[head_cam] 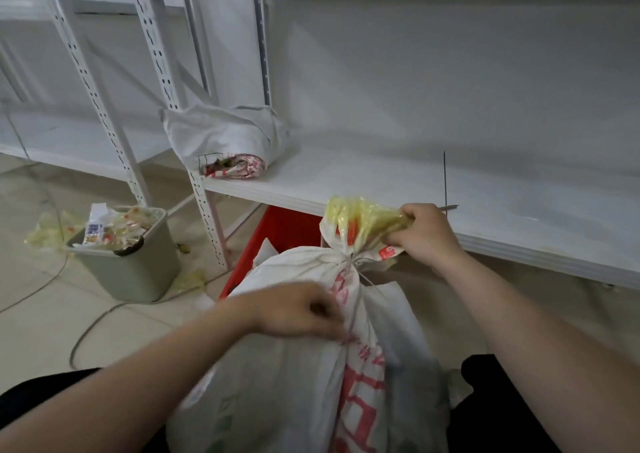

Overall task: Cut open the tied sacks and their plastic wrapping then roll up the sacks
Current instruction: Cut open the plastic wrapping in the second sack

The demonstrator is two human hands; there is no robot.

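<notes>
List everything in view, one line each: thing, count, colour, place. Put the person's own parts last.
Tied woven sack with red print: one, white, upright between the person's knees.
Crinkled plastic wrapping: one, yellow, sticking out above the sack's tied neck.
Thin string: one, pale, knotted round the neck, running down the sack.
Rolled-up woven sack: one, white, on the shelf, left.
Metal shelving: white, straight ahead.
Plastic waste bin: one, grey-green, on the floor at left, stuffed with wrappers.
Plastic crate: one, red, under the shelf behind the tied sack.
Cable: one, grey, on the floor.
Left grip: bare hand, pinches the string.
Right grip: bare hand, grips the wrapping.
</notes>
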